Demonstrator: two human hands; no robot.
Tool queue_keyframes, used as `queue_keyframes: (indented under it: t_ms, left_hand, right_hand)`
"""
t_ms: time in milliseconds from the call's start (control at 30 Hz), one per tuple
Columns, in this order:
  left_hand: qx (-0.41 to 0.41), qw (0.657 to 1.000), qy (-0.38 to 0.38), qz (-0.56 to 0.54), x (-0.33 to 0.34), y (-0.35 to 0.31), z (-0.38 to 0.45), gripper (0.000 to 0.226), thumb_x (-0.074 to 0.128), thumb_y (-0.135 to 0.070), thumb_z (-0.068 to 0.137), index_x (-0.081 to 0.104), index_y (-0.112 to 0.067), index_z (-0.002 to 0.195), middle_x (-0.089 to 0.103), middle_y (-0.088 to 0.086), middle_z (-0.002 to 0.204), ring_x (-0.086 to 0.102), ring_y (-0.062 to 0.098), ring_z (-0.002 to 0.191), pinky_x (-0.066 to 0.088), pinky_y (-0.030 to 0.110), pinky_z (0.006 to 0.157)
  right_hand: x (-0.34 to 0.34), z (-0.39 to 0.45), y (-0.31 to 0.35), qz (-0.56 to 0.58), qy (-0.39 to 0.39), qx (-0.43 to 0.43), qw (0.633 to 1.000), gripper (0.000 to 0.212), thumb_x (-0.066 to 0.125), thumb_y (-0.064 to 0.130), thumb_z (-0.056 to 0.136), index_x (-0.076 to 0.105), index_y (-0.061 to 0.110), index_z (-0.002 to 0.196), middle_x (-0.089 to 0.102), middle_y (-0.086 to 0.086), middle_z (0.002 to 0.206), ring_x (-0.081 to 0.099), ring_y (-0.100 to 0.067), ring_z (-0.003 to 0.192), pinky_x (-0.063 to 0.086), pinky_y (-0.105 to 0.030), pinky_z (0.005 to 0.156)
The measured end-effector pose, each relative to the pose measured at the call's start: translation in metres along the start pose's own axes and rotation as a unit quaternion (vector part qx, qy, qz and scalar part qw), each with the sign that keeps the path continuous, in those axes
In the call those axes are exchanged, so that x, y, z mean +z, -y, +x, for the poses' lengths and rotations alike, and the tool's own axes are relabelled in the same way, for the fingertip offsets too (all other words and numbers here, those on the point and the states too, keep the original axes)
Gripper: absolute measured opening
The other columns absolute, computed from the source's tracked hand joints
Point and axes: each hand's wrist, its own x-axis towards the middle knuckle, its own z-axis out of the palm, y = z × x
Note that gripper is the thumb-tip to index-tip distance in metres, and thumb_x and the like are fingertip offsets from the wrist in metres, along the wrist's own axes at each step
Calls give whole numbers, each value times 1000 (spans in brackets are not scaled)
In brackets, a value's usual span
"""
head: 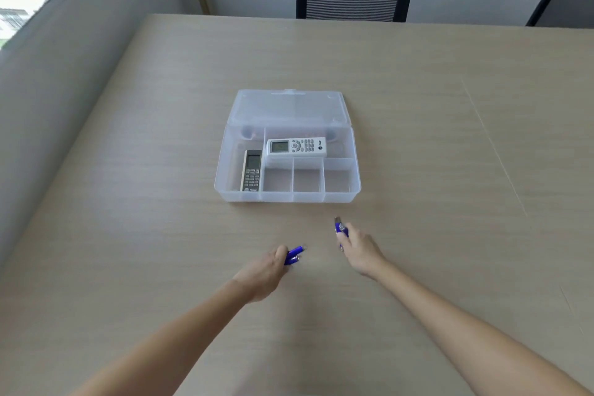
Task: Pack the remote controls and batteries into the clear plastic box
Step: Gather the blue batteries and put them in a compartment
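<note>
On the tabletop [418, 138], open clear plastic box [287, 196] holds grey remote [251, 171] left compartment, white remote [296, 147] rear. Left hand [263, 273] grips blue batteries [294, 255]; right hand [360, 251] grips another battery [340, 228], both near box front.

A pale wood-grain table [418, 138] carries one thing directly: a clear plastic box [221, 185] near its middle, lid [286, 108] open and tilted back, its base flat on the tabletop.

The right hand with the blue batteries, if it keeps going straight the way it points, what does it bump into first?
Probably the clear plastic box, at its near wall. The right hand and its batteries point up and slightly left, with only bare table between, though depth is uncertain.
</note>
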Motion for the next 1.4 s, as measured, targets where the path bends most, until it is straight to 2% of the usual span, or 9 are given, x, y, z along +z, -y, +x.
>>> queue_keyframes:
  t_ms: [200,400,667,800,900,967,1067,1233,1400]
  left_hand:
    - [-88,943,-239,-213,-71,-25,62,21,43,-21,100,34,-10,84,48,5,85,45,28,81,34,36,70]
    - [-209,930,-220,-209,-89,-19,100,22,36,-27,101,34,-11,86,50,7,86,49,33,95,32,43,94]
    - [-195,921,-222,-252,-85,-10,103,28,36,-25,101,46,0,97,59,9,81,50,29,82,21,28,88]
    - [-193,922,-236,-238,-91,-16,103,27,33,-27,102,44,-4,93,60,6,82,55,31,82,24,33,90]
    - [-178,921,-246,-244,-97,-29,109,26,32,-27,103,40,-7,87,57,5,78,50,27,73,30,35,82]
    - [-152,922,-220,-281,-101,-39,117,32,33,-27,103,41,1,89,57,10,78,49,28,71,35,34,70]
    - [-109,964,-139,-198,-109,-53,139,29,34,-26,103,40,-1,89,62,21,87,53,36,74,36,39,62]
    - [-17,998,42,48,-127,-73,193,26,42,-20,100,58,-2,108,62,17,112,59,35,104,50,45,85]
    - [-2,947,194,257,-130,-105,243,25,54,-17,96,62,-7,117,62,10,119,59,28,112,47,37,89]
  right_hand:
    - [-86,68,54,123,-89,12,988,15,42,20,92,54,11,88,69,-6,89,57,-26,82,41,-30,69]
    - [-79,122,77,46,65,150,986,19,56,8,84,48,11,67,54,-6,67,53,-22,62,44,-25,57]
    - [-61,152,72,27,96,188,977,28,67,-2,77,48,9,60,53,-7,61,63,-28,68,58,-34,83]
    - [-84,149,80,49,131,172,975,20,70,4,81,53,3,70,69,-13,63,64,-18,47,59,-29,55]
    - [-119,157,80,74,14,123,990,11,57,4,88,64,-4,85,73,-17,76,67,-24,58,57,-31,55]
    - [-141,168,76,33,-114,78,990,19,56,8,87,68,-6,88,74,-21,91,69,-32,80,58,-38,67]
    - [-149,175,70,-9,-65,79,995,36,63,21,85,67,-7,108,72,-22,106,68,-35,99,55,-41,87]
    - [-141,186,58,66,10,105,992,33,68,11,82,64,-8,110,71,-18,93,73,-35,84,60,-43,82]
    - [-148,197,35,129,9,145,981,35,70,6,82,62,-6,113,68,-21,105,64,-27,66,61,-39,74]
